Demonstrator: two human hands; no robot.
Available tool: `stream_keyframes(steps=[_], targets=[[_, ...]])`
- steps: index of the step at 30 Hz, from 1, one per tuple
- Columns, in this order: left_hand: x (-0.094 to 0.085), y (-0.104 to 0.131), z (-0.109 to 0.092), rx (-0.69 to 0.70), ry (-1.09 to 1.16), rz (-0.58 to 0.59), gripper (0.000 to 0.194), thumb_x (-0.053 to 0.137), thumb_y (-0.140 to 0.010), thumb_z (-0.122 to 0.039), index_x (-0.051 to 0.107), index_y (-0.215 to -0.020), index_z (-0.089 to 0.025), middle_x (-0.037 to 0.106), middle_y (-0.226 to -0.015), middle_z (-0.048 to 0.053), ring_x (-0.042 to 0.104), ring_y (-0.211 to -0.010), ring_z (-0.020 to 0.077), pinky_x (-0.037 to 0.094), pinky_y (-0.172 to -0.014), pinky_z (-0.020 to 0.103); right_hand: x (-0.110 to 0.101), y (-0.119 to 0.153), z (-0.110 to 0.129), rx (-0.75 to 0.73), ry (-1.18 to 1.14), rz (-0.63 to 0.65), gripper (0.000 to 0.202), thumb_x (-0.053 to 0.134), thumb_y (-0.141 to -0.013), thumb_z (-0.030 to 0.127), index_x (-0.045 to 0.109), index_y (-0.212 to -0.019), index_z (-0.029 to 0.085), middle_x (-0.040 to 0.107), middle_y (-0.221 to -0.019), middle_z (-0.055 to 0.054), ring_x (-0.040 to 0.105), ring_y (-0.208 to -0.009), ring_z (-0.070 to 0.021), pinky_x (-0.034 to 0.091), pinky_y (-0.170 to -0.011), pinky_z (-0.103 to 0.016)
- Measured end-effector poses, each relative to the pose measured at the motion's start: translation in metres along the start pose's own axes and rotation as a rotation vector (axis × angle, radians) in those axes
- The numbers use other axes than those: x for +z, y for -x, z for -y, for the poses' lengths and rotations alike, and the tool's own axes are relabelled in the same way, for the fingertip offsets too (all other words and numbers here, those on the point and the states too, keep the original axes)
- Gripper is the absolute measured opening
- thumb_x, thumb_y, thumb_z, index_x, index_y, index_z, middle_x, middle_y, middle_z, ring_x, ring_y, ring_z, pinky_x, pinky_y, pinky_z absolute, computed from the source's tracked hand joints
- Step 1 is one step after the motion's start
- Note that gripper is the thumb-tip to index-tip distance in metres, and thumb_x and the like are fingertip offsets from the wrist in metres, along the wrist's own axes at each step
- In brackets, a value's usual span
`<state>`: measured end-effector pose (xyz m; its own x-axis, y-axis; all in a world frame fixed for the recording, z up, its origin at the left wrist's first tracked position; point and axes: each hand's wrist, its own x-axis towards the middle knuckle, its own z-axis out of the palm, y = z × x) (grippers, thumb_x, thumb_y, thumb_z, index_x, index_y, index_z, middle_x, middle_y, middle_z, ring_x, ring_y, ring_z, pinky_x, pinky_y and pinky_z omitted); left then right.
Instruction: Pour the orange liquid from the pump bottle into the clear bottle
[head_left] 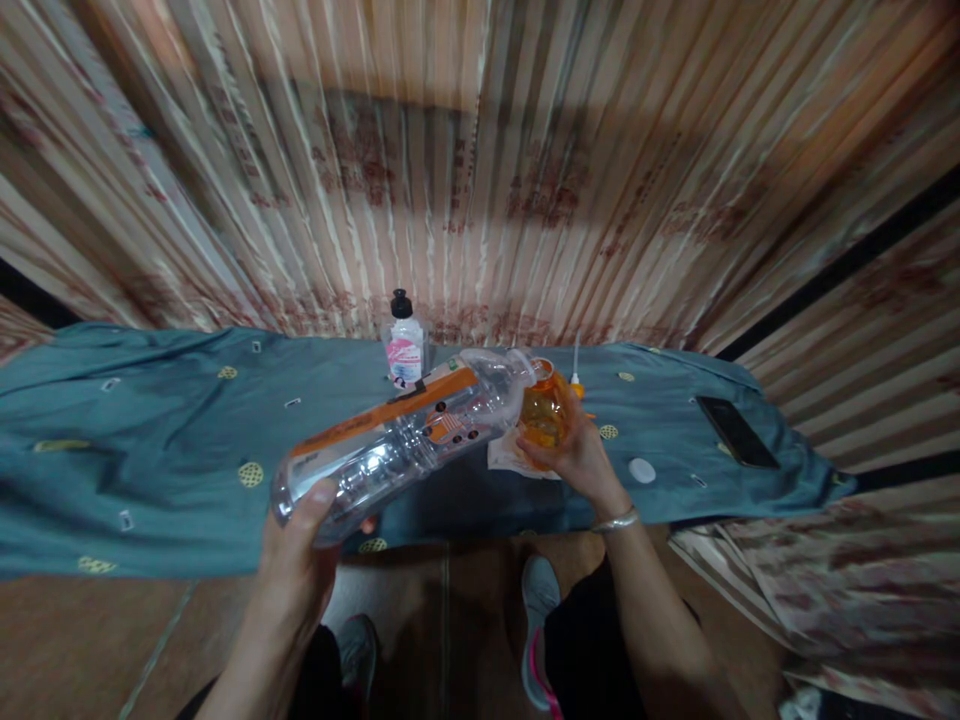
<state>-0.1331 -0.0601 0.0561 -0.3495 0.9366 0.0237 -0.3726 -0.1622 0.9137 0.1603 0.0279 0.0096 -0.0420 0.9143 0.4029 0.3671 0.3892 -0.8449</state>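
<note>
My left hand (304,535) is wrapped round the base of a large clear plastic bottle (405,440) with an orange and white label. The bottle lies tilted, its neck up and to the right, with its mouth at the opening of an orange see-through bottle (544,420). Round that smaller bottle my right hand (581,455) is closed. Whether liquid is flowing between the two mouths I cannot tell. An orange pump top (576,388) with a pale tube lies just behind my right hand. Beneath the orange bottle is a pale packet or sheet (510,457), partly hidden.
A bottle with a black cap and pink-white label (405,350) stands at the back of the green cloth-covered table (172,430). To the right lie a white round cap (642,470) and a black phone (735,432). A striped curtain (450,180) hangs behind.
</note>
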Motion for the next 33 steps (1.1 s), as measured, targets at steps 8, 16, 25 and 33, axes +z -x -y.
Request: stream_keyframes(steps=[8,16,25,33], targets=[[-0.0026,-0.0002,0.0005,-0.016,-0.006,0.004,0.033,0.091,-0.068,-0.047,0.077,-0.086,-0.023,0.073,-0.076,0.0,0.061,-0.054,0.0156,0.054,-0.044,0.024,-0.0008,-0.0001,-0.002,0.001,0.035,-0.007,0.095,0.089,-0.071,0.029,0.044,-0.155,0.026,0.061,-0.152,-0.012,0.06,-0.14,-0.0336,0.046,-0.123,-0.055],[-0.0022,0.0004,0.0003,-0.005,0.004,-0.037,0.036,0.09,-0.068,-0.044,0.076,-0.09,-0.019,0.075,-0.083,0.002,0.064,-0.06,0.0168,0.053,-0.043,0.023,-0.0002,0.0001,-0.002,0.008,0.013,0.002,0.095,0.088,-0.073,0.028,0.043,-0.156,0.027,0.06,-0.153,-0.011,0.059,-0.141,-0.0327,0.043,-0.125,-0.056],[0.0008,0.0019,-0.0028,-0.005,0.03,-0.067,0.036,0.093,-0.066,-0.042,0.074,-0.088,-0.021,0.079,-0.087,0.001,0.067,-0.062,0.0166,0.053,-0.042,0.021,-0.0004,-0.0015,0.0035,-0.003,0.006,0.001,0.093,0.089,-0.071,0.027,0.046,-0.154,0.025,0.062,-0.15,-0.012,0.06,-0.141,-0.0335,0.044,-0.124,-0.055],[-0.0051,-0.0033,-0.0025,-0.008,0.015,0.021,0.041,0.095,-0.063,-0.041,0.072,-0.09,-0.021,0.079,-0.085,0.003,0.067,-0.057,0.0184,0.054,-0.041,0.025,-0.0007,-0.0011,0.0028,-0.006,0.008,-0.001,0.093,0.089,-0.071,0.028,0.047,-0.153,0.025,0.062,-0.15,-0.012,0.06,-0.14,-0.0329,0.045,-0.123,-0.055]])
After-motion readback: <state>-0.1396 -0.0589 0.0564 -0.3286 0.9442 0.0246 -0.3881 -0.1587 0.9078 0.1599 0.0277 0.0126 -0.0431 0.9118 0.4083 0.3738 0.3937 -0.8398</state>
